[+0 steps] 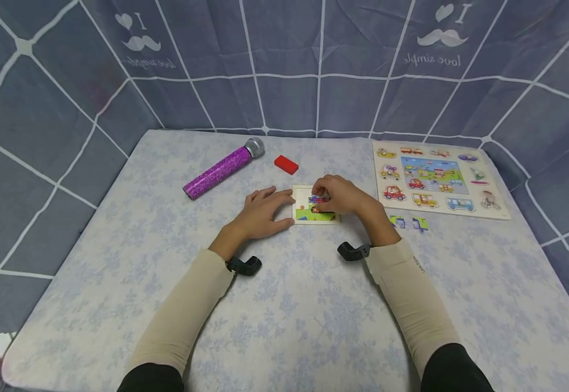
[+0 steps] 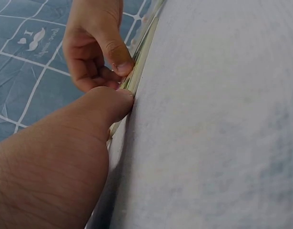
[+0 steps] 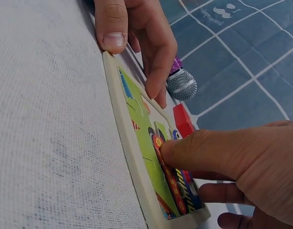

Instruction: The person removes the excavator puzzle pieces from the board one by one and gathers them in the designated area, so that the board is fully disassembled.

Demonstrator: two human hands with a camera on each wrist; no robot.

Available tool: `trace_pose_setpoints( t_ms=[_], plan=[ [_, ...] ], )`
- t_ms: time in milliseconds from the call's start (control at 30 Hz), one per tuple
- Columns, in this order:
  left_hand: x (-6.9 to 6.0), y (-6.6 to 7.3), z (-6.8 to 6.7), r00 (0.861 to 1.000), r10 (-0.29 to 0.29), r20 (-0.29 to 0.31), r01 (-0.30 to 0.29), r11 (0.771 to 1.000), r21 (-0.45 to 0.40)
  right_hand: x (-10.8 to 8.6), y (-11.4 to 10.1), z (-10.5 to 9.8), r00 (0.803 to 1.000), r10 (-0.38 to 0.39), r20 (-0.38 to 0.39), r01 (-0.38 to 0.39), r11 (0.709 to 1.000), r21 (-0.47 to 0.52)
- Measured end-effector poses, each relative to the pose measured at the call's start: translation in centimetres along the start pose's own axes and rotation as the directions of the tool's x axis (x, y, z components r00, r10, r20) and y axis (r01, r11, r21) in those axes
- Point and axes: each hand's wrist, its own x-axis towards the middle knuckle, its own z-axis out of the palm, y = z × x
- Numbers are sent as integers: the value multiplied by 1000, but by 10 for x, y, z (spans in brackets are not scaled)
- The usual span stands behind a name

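Observation:
A small jigsaw tray (image 1: 301, 220) with a pale wooden rim lies on the table, partly filled with green and coloured pieces. At its left edge rests my left hand (image 1: 263, 214), thumb by the near corner and fingers by the far one. My right hand (image 1: 338, 195) is over the tray's right side, its thumb and curled fingers pinching a puzzle piece (image 3: 175, 188) with a red vehicle picture. The hand covers part of that piece in the head view. Two loose puzzle pieces (image 1: 397, 221) lie to the right of the tray.
A purple glittery microphone (image 1: 220, 171) lies at the back left, beside a red block (image 1: 286, 164). On the right is a large wooden vehicle puzzle board (image 1: 495, 209). Patterned cloth covers the table (image 1: 304, 316), and a grey-blue curtain (image 1: 289, 103) hangs behind it.

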Motion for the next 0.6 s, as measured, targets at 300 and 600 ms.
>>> trace_pose_setpoints(
  t_ms=[300, 600],
  plan=[
    [0, 0, 1, 1000, -4, -2, 4, 1000, 9, -2, -2, 0, 1000, 27, 10, -28, 996, 88],
    [0, -1, 1, 1000, -8, 2, 8, 1000, 12, 0, -1, 2, 1000, 2, -22, -1, 998, 64]
  ],
)
